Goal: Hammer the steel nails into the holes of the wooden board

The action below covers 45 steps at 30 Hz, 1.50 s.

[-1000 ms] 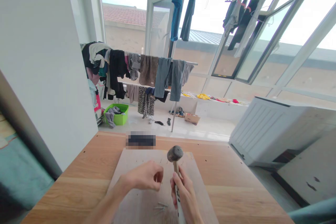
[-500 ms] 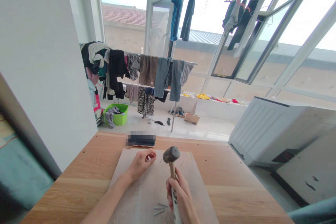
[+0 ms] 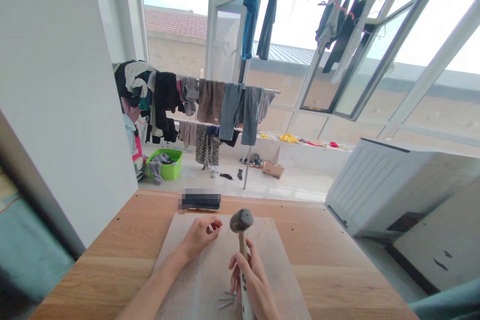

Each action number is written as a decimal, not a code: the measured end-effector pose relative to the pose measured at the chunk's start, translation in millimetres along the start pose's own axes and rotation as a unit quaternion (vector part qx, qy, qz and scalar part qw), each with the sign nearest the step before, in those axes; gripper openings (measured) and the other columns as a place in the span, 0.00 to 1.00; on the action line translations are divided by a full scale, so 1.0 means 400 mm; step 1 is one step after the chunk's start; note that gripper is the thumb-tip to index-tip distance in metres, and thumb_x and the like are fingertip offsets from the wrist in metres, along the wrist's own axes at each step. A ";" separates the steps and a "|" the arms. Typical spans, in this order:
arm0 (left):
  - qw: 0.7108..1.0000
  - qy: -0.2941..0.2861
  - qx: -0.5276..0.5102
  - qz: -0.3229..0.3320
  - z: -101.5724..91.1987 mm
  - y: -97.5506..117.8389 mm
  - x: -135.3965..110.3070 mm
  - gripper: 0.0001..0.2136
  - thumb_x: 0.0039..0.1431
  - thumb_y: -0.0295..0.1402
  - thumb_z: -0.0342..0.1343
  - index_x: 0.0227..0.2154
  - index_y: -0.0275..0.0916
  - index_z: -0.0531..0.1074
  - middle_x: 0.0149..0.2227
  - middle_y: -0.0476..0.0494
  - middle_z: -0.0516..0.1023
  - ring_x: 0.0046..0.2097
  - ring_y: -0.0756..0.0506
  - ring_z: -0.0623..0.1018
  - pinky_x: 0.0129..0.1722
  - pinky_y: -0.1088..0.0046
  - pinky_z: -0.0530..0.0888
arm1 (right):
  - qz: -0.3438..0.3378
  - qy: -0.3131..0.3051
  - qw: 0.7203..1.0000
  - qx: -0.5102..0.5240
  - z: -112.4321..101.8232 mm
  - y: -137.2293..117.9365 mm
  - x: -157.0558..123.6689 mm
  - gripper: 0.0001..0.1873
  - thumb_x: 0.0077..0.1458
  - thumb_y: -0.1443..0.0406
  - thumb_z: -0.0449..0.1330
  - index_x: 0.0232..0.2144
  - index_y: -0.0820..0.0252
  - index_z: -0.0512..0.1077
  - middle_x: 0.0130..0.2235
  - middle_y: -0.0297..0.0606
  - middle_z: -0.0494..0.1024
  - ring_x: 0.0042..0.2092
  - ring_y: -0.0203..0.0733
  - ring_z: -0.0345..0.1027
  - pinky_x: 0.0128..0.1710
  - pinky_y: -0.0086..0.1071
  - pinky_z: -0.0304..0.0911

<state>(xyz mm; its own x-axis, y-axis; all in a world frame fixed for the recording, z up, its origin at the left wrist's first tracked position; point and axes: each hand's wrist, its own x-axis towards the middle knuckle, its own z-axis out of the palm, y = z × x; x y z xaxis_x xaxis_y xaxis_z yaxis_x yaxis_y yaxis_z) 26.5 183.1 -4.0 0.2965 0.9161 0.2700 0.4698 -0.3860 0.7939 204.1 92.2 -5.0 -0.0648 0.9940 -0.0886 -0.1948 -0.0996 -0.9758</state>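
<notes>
My right hand [image 3: 252,272] is wrapped around the handle of a hammer [image 3: 242,221] with a dark, rounded head and a pale handle. The head points up and away from me, above a pale wooden board [image 3: 198,280]. My left hand [image 3: 202,236] rests over the board's far left part, its thumb and index finger curled together in a pinch. Whatever those fingertips hold is too small to make out. Several loose nails [image 3: 226,301] lie on the board beside my right hand. Thin marks or small nails show near the hammer head, too fine to tell.
The board lies on a wooden table [image 3: 326,265]. A dark, blurred-out box [image 3: 200,201] sits past its far left corner. Beyond the table are a laundry rack with clothes [image 3: 212,102], a green basket [image 3: 173,170] and a white cabinet-like appliance [image 3: 371,185] at right.
The hammer and my right hand have shifted slightly left, and the right fingers have loosened a little around the handle. My left hand stays nearly in place. The view has moved slightly.
</notes>
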 end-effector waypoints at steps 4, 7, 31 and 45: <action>1.000 -0.001 0.003 0.007 0.001 0.003 0.001 0.08 0.57 0.35 0.53 0.32 0.38 0.76 0.33 0.46 0.80 0.34 0.48 0.75 0.34 0.74 0.70 | 0.002 -0.023 1.000 0.000 0.007 -0.002 -0.002 0.41 0.52 0.40 0.59 0.57 0.56 0.51 0.33 0.30 0.74 0.17 0.31 0.67 0.09 0.21 0.55; 1.000 -0.008 -0.021 -0.001 0.000 0.004 0.002 0.10 0.57 0.35 0.54 0.38 0.38 0.76 0.31 0.47 0.79 0.32 0.48 0.75 0.32 0.75 0.69 | -0.003 -0.045 0.999 0.000 0.011 -0.004 -0.002 0.39 0.53 0.40 0.58 0.56 0.57 0.55 0.37 0.34 0.76 0.14 0.26 0.62 0.08 0.20 0.52; 1.000 -0.010 -0.028 0.006 0.003 -0.010 0.007 0.16 0.54 0.34 0.56 0.46 0.37 0.74 0.26 0.52 0.75 0.27 0.51 0.70 0.28 0.78 0.66 | -0.014 -0.080 0.995 -0.051 0.022 -0.008 -0.009 0.39 0.53 0.38 0.56 0.56 0.58 0.62 0.35 0.35 0.76 0.12 0.22 0.55 0.08 0.19 0.49; 0.999 -0.035 0.010 -0.028 -0.034 0.012 0.010 0.15 0.46 0.32 0.58 0.40 0.39 0.68 0.37 0.50 0.70 0.32 0.50 0.71 0.33 0.74 0.70 | -0.049 -0.036 0.998 0.004 -0.008 -0.020 0.005 0.32 0.55 0.43 0.59 0.51 0.60 0.67 0.32 0.33 0.76 0.12 0.22 0.56 0.07 0.18 0.49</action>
<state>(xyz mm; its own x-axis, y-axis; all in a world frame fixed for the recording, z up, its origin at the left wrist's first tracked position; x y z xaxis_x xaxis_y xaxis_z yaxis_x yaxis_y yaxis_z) 18.8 186.4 8.3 0.3265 0.9267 0.1861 0.5037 -0.3372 0.7953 208.7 95.1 1.9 -0.1159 0.9930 0.0216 -0.2117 -0.0034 -0.9773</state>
